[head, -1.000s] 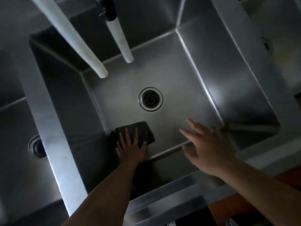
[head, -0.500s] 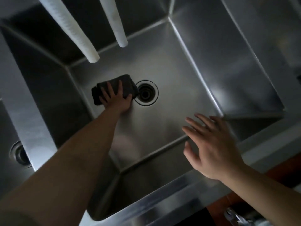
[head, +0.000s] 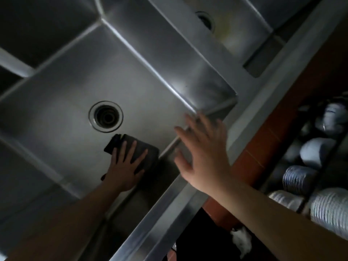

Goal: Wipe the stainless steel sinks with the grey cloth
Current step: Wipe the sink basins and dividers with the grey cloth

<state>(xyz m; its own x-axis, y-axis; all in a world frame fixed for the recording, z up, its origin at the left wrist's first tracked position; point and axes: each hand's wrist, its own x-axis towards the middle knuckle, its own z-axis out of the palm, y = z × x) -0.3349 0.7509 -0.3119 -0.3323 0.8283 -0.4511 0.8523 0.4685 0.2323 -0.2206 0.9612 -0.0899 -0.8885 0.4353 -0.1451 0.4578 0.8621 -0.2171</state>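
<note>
L hand (head: 123, 171) flat on grey cloth (head: 140, 150) nr sink (head: 56, 102) front wall, R hand (head: 204, 153) spread, empty

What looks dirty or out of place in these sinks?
A yellowish stain lies beside the drain of the far sink, unlike the bare steel elsewhere. The basin under the grey cloth shows nothing odd.

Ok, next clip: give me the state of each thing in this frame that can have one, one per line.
grey cloth: folded, flat on the sink floor, near the front wall.
left hand: fingers spread straight, pressing on the cloth.
right hand: open, fingers spread, holds nothing, above the sink's front edge.
middle sink: nothing in it but the cloth.
drain: open, no plug.
right sink: yellowish patch beside its drain.
stacked bowls: on their sides, below the counter.
</note>
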